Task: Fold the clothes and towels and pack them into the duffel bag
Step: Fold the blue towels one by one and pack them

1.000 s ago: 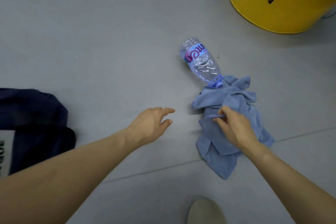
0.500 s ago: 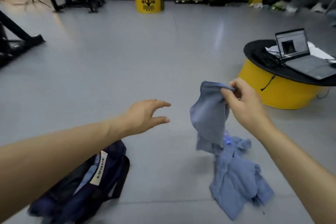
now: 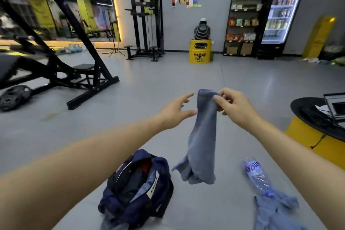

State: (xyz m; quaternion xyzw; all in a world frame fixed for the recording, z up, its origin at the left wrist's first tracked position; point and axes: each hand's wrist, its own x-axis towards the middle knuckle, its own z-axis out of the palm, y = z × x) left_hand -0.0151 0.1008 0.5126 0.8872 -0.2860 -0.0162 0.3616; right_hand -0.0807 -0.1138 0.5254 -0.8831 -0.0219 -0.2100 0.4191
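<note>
My right hand (image 3: 233, 106) pinches the top edge of a blue towel (image 3: 201, 140), which hangs down in the air in front of me. Just left of the towel's top, my left hand (image 3: 176, 111) is spread with straight fingers, close to the cloth but apart from it. Below on the grey floor lies the navy duffel bag (image 3: 138, 190), unzipped, with dark and red cloth inside. A second blue cloth (image 3: 274, 211) lies crumpled on the floor at the lower right.
A clear plastic water bottle (image 3: 256, 175) lies on the floor beside the crumpled cloth. A yellow drum table (image 3: 317, 142) with a laptop stands at the right. Black gym equipment (image 3: 61, 65) fills the left. A person sits on a yellow drum far back.
My right hand has lifted the blue towel from the floor pile to chest height. My view rose from the floor to the room. My left hand moved toward the towel's top.
</note>
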